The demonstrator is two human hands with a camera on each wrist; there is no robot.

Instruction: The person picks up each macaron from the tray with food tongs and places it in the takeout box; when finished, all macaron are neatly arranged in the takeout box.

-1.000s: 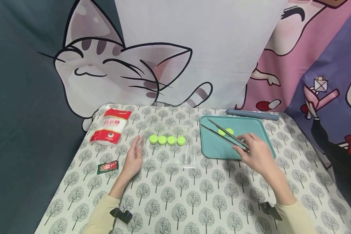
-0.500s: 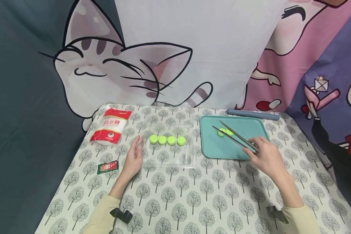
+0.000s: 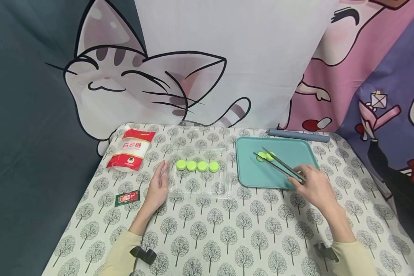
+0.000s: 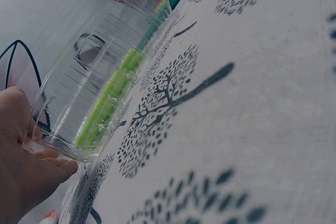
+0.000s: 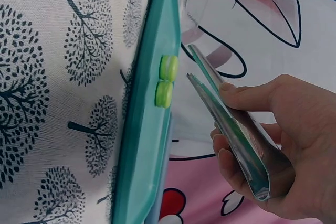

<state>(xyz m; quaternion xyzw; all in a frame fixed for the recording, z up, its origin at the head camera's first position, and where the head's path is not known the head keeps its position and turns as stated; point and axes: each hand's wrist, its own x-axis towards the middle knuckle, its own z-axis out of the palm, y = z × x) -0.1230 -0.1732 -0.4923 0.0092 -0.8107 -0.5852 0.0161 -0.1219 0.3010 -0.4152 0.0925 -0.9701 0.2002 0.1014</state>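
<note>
My right hand (image 3: pixel 313 186) grips metal tongs (image 3: pixel 282 168), whose spread arms reach over the teal tray (image 3: pixel 255 174). Two bright green macarons lie side by side on the tray, a left one (image 3: pixel 261 156) and a right one (image 3: pixel 270 156); the tong tips overlap them in the head view. In the right wrist view, a gap shows between the tongs (image 5: pixel 236 135) and the macarons (image 5: pixel 166 81). My left hand (image 3: pixel 157 186) rests against the left side of a clear plastic box (image 3: pixel 201 189), fingers extended along its wall. Several green macarons (image 3: pixel 202 166) stand in a row inside the box.
A red and white sugar bag (image 3: pixel 131 149) lies at the back left. Nearer sits a small red and green sachet (image 3: pixel 127 197). Behind the tray is a grey-blue roll (image 3: pixel 298 135). The box's clear lid (image 3: pixel 200 132) lies folded back toward the cat-print backdrop (image 3: pixel 193 38).
My right hand has drawn the tongs to the right, so their tips went from the tray's left edge to over the macarons. The left hand and box stay where they were.
</note>
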